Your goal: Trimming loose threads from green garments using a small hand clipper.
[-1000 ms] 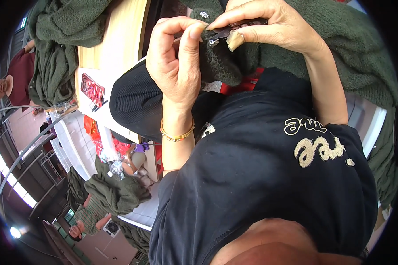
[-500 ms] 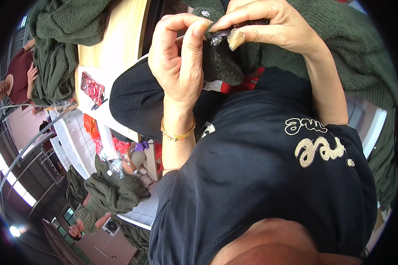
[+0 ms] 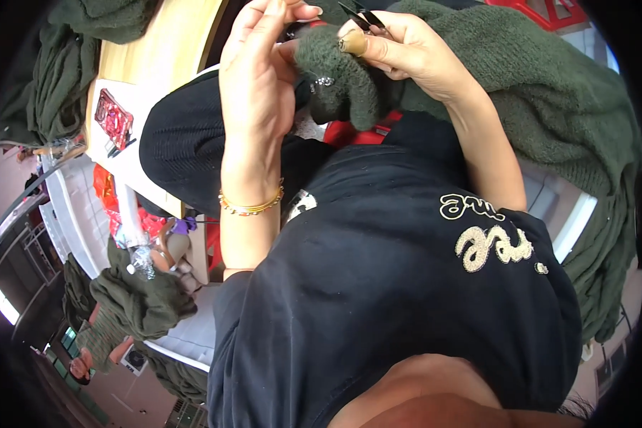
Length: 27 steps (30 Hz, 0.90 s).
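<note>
Head view: looking down the person's own chest, forearms rising toward the top edge.
Dark T-shirt (image 3: 406,285): fills the lower middle, pale stitched lettering on the chest.
Green knit garment (image 3: 549,93): dark olive, spread across the upper right and hanging down the right rim; one bunched end is drawn up between the two hands.
Counter (image 3: 157,57): pale wood, upper left, beyond the person's dark sleeve.
Second green knit (image 3: 139,303): crumpled heap at lower left, well apart from the hands.
Left hand (image 3: 260,78): raised, palm side toward the camera, fingers (image 3: 264,21) curled over the top of the bunched knit and touching it; a gold bracelet (image 3: 250,207) sits on the wrist.
Right hand (image 3: 406,53): fingers clenched on small dark snips (image 3: 360,14), blades pointing up-left just above the knit; the thumb wears a brown thimble-like cap (image 3: 353,43).
Bunched knit end (image 3: 342,89): between both hands, at top centre, a small shiny bit on its left side.
Red patterned pouch (image 3: 113,118): lying flat on the counter, left of the sleeve.
</note>
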### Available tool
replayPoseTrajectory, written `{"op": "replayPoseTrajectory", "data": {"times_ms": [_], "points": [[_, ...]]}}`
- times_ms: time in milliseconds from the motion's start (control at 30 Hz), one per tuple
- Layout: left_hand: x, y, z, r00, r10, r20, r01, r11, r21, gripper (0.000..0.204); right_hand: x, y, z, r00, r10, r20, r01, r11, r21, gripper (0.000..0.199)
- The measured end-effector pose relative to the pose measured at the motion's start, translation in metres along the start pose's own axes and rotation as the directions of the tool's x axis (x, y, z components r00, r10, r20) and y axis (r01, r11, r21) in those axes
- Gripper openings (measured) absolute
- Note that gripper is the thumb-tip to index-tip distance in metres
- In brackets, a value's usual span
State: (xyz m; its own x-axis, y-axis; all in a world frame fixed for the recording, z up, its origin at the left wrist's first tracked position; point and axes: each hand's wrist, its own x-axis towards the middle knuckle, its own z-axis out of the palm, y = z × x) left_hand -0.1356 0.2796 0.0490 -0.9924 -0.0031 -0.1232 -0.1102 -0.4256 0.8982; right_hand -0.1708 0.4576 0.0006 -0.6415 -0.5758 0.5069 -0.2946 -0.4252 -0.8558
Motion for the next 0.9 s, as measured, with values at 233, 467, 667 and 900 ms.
{"op": "replayPoseTrajectory", "data": {"times_ms": [233,467,667,900], "points": [[0.007,-0.011,-0.008,0.95,0.225,0.214,-0.198,0.97,-0.143,0.016,-0.001,-0.023,0.005,0.686,0.668,-0.287,-0.512,0.724,0.462,0.016],[-0.011,-0.027,-0.027,0.97,-0.079,0.229,0.033,0.98,0.198,0.029,0.001,-0.03,-0.005,0.767,0.559,-0.315,-0.323,0.761,0.562,0.02],[-0.023,-0.019,-0.021,0.949,0.118,0.294,-0.201,0.942,0.269,0.04,0.001,-0.029,-0.01,0.658,0.641,-0.395,-0.371,0.733,0.57,0.014],[-0.011,-0.012,-0.027,0.83,0.244,0.501,-0.529,0.628,0.57,0.03,-0.022,-0.01,-0.033,0.712,0.583,-0.39,-0.39,0.791,0.472,0.015]]}}
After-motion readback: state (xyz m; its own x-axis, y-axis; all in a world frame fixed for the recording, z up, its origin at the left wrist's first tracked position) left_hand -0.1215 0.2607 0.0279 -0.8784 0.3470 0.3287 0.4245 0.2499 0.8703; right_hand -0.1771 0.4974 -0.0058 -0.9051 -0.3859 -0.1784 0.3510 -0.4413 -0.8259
